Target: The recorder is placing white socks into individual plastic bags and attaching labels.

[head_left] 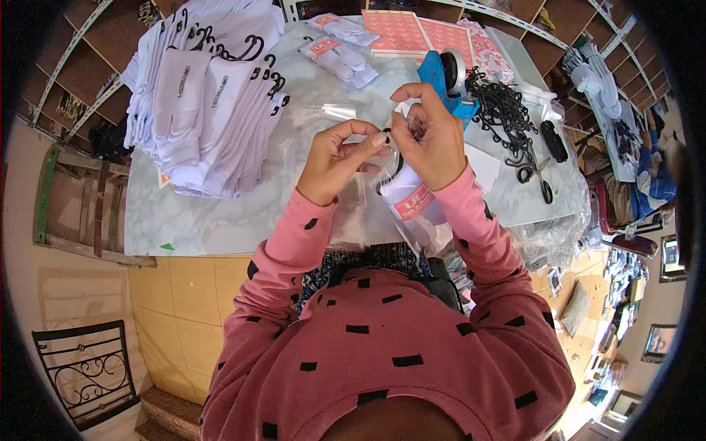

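Sleeves (294, 242): pink with black dashes. Socks (406, 192) gripped in both hands: white with a pink label, inside a clear bag (360, 220). Just beyond the grip, tape dispenser (441, 81): blue. Hooks (504, 110) beside it: black. Tabletop (213, 220): grey-white marble pattern.

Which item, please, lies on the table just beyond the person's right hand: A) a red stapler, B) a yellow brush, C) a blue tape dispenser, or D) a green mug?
C: a blue tape dispenser sits on the table right past the right hand, beside a heap of black hooks.
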